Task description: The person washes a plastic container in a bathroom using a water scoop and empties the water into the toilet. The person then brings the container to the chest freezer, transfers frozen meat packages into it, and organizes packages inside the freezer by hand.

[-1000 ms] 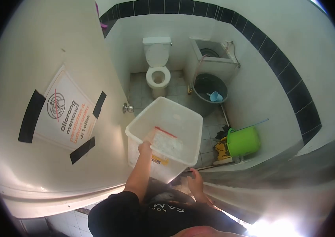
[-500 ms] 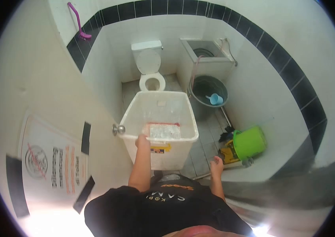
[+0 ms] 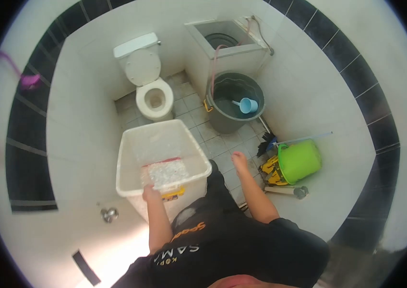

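Translucent white plastic storage bin (image 3: 158,158) hangs at my front over tiled floor (image 3: 213,144); my left hand (image 3: 149,193) pinching near rim, carrying one-handed; my right hand (image 3: 238,161) spread, free for balance.

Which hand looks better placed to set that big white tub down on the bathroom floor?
Left, probably. The left hand grips the near rim of the white tub; the right hand hangs free beside it, touching nothing.
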{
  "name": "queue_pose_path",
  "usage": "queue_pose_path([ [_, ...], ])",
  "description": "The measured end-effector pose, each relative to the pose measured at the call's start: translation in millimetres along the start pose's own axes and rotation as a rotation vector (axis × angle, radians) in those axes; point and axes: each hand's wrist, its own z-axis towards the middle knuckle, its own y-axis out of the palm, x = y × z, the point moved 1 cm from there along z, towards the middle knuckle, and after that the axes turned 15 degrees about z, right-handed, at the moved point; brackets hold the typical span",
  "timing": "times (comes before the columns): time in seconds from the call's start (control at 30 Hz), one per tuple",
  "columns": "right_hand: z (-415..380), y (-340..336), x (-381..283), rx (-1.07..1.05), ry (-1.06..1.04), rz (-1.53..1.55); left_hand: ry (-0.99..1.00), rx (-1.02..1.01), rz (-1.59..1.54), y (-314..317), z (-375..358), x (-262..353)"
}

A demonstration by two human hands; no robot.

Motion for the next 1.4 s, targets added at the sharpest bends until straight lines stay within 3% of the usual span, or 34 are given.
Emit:
queue_pose_path([
  [0.03,28.4,5.7,-5.9,0.013,0.012,0.000,0.055,-0.009,0.102,-5.2,25.2,-16.9],
  [0.1,99.6,25.3,-17.3,0.057,0.146,0.206,-0.127,0.118,-0.184,17.1,49.0,-17.7],
  [0.13,149.2,35.2,-23.6,0.060,0.155,0.215,-0.156,0.122,-0.173,41.4,-12.4,21.3],
  [0.17,207.8,49.9,-30.3,0.094,0.143,0.431,-0.207,0.002,-0.247,40.6,1.7,12.9],
  [0.2,253.8,63.6,-22.5,0.143,0.158,0.651,0.256,-0.057,0.490,12.9,24.7,-13.4],
  [0.23,294.1,73.6,-12.1,0.242,0.196,0.777,0.705,0.240,1.185,-11.9,45.2,-38.5],
  [0.27,358.7,89.2,-17.2,0.331,0.199,0.910,0.533,0.261,0.993,-24.7,73.3,-50.5],
  [0.33,480.1,104.9,40.1,0.422,0.313,1.039,0.446,0.204,0.942,-26.4,64.6,-42.0],
  [0.37,529.9,106.4,74.7,0.363,0.229,0.757,0.393,0.158,0.927,-30.6,52.4,-35.8],
  [0.4,559.2,110.3,94.1,0.385,0.277,0.751,0.353,0.121,0.905,-34.4,37.2,-29.3],
  [0.43,587.1,114.2,112.6,0.407,0.325,0.745,0.287,-0.022,1.030,0.7,0.6,3.0],
  [0.47,606.2,121.8,98.8,0.534,0.474,1.026,0.232,-0.066,0.838,23.3,-11.1,12.7],
  [0.53,643.7,121.2,106.8,0.557,0.550,1.004,-0.081,-0.126,0.834,-66.3,42.9,-21.8],
  [0.57,654.7,119.7,114.2,0.503,0.461,1.135,-0.453,-0.002,0.541,-76.7,48.8,-20.5],
  [0.6,669.8,117.9,120.9,0.437,0.373,1.265,-0.468,0.151,0.450,-53.7,43.7,-16.1],
  [0.67,716.9,97.4,170.8,0.580,0.220,1.180,-0.444,0.462,0.265,58.9,12.5,19.2],
  [0.73,683.5,97.8,124.8,0.448,0.165,1.126,-0.496,0.539,0.210,56.0,20.1,20.5],
  [0.8,670.5,94.7,99.8,0.521,0.157,0.918,-0.424,0.537,0.220,101.2,10.0,34.1],
  [0.87,672.9,80.0,116.6,0.524,0.050,0.672,-0.392,0.524,0.232,70.0,20.9,19.0],
  [0.9,658.1,78.4,103.8,0.548,0.226,0.427,-0.402,0.540,0.213,84.5,14.5,22.6],
  [0.93,639.0,79.4,88.3,0.454,0.274,0.219,-0.411,0.555,0.193,108.9,14.8,32.7],
  [0.97,640.3,68.1,98.1,0.313,0.301,-0.301,-0.400,0.531,0.199,104.2,16.8,28.9],
  [1.03,620.1,72.4,104.8,0.289,0.047,-0.955,-0.383,0.550,0.179,119.2,17.6,30.8],
  [1.07,627.7,63.0,127.3,0.252,0.036,-0.968,-0.387,0.598,0.157,135.4,14.5,36.3],
  [1.13,653.0,37.8,177.4,-0.172,-0.037,-0.918,-0.317,0.513,0.135,128.0,13.0,33.6],
  [1.17,626.7,52.6,128.0,-0.207,0.336,-0.446,-0.300,0.509,0.120,132.4,12.8,33.8],
  [1.2,612.0,60.4,91.6,-0.240,0.336,-0.467,-0.281,0.504,0.109,136.3,14.1,36.3],
  [1.27,575.8,62.3,47.6,-0.231,0.685,0.024,-0.243,0.349,0.105,129.4,13.4,33.1],
  [1.37,509.8,63.5,-16.0,-0.296,0.628,0.011,-0.288,0.426,0.141,165.9,0.2,55.5],
  [1.4,489.7,65.9,-33.6,-0.306,0.635,-0.002,-0.245,0.350,0.158,169.9,-4.2,59.7],
])
